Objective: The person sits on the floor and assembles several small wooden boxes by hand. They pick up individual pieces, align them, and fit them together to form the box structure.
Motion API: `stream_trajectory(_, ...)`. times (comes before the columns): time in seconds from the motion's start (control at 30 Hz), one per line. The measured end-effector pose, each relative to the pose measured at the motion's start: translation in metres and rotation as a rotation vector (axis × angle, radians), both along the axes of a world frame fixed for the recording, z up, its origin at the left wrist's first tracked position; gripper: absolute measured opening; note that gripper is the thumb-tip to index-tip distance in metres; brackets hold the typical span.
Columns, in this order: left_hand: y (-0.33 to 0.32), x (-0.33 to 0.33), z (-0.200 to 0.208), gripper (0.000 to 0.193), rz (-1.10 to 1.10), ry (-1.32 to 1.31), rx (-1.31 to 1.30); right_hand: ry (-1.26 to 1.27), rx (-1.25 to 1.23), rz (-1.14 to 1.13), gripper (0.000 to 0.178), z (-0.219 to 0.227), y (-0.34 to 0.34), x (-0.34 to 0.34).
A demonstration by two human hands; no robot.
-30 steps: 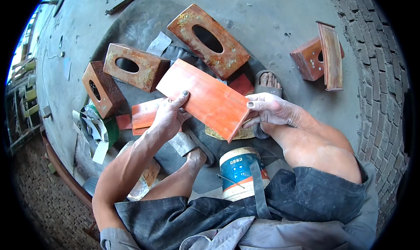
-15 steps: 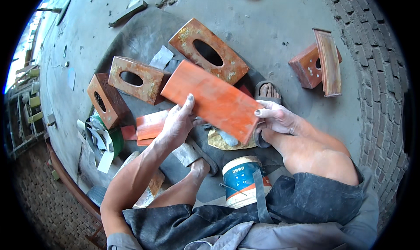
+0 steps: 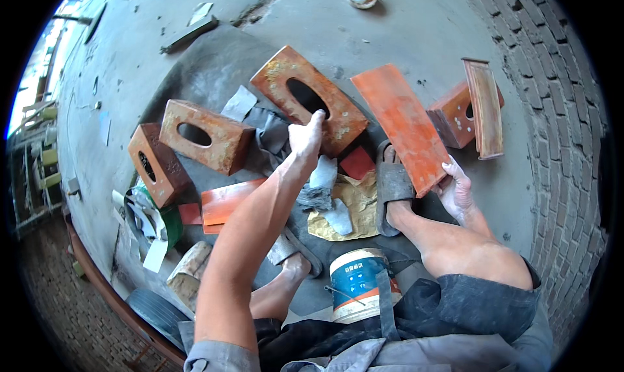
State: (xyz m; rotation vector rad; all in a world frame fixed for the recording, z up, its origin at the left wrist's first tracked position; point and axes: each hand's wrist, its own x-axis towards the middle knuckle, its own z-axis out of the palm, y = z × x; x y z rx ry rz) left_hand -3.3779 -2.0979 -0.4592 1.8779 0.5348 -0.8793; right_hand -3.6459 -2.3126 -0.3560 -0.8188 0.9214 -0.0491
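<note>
In my right hand (image 3: 456, 193) is a flat orange-red wooden board (image 3: 402, 128), held at its near end and slanting away to the upper left. My left hand (image 3: 307, 136) is closed at the near edge of a large, worn, brown-orange wooden tissue box (image 3: 276, 76). One digit reaches the rim of its oval hole; the other fingers are mostly hidden. Left of it sit a second tissue box (image 3: 218, 135) and a smaller, darker one (image 3: 159, 170). Grey cloth (image 3: 272, 130) and sandpaper-like sheets (image 3: 323, 172) lie near my left hand.
A blue and white bucket (image 3: 359, 284) stands between my legs. Yellowish crumpled paper (image 3: 357, 206) lies by my right sandal (image 3: 395, 182). At right, a pale board (image 3: 484, 108) leans on another box (image 3: 453, 115). Orange boards (image 3: 227, 201) and a green container of scraps (image 3: 170, 219) are at left.
My left hand has let go of the orange board and moved up to the large tissue box. My right hand has swung the board to the right and turned it steeper.
</note>
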Motion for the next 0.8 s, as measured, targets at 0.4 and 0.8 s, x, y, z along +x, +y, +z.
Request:
stream_trajectory(0.4,-0.013,0.045,0.086,0.057,0.206,0.034,-0.159,0.020,-0.201,-0.070,0.028,0.018,-0.022,-0.021)
stream_trajectory(0.8,0.041,0.108,0.095,0.033,0.122,0.284,-0.724,-0.147,-0.145,-0.096,0.026,0.034,-0.007,-0.002)
